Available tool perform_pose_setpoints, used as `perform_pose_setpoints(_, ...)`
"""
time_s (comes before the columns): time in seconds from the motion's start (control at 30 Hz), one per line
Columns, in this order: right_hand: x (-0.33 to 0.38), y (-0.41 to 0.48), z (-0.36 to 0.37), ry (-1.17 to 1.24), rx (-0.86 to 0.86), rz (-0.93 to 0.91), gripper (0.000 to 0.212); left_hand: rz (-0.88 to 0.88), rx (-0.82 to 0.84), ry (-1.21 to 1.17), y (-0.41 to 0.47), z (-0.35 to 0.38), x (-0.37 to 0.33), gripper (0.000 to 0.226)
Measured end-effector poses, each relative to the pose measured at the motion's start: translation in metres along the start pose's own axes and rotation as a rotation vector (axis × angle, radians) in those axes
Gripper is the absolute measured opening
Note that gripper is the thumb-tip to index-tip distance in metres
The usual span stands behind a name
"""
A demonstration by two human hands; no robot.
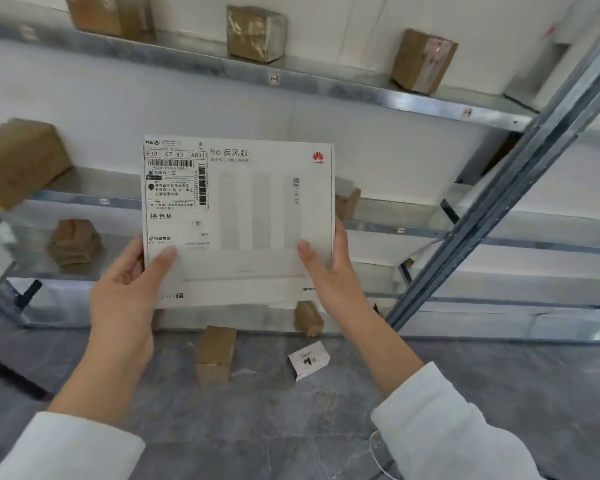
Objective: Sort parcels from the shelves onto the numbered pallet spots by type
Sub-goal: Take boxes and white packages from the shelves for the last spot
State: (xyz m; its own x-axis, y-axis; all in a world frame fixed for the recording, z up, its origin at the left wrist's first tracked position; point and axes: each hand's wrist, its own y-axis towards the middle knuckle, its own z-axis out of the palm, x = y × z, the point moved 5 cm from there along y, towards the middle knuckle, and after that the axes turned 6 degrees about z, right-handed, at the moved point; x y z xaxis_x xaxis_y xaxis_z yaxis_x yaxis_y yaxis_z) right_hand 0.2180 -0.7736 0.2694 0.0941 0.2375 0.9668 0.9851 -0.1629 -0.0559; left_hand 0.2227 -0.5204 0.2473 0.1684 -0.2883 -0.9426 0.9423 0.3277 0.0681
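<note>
Up in front of the shelves (326, 83), white box (257, 209) clamped at both bottom corners by left grip (129, 285) and right grip (329, 268), thumbs on front. Read the label (175, 178) first, then carry it flat, no squeezing

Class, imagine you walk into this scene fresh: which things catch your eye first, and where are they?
First the white Huawei box at the centre, gripped at its lower corners by the left hand and right hand, with a shipping label on its top left. Then the brown cardboard parcels spaced along the metal shelves behind, and a small brown box on the grey floor below.
</note>
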Motion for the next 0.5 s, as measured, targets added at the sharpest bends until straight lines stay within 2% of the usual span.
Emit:
perform_pose_setpoints(0.33, 0.066, 0.022, 0.221, -0.101, 0.296, -0.016, 0.064, 0.085, -0.316, 0.065, 0.035, -0.194, -0.074, 0.04)
perform_pose_setpoints(0.5, 0.084, 0.027, 0.326, -0.088, 0.401, -0.062, 0.055, 0.149, -0.464, 0.04, 0.052, -0.28, -0.097, 0.041)
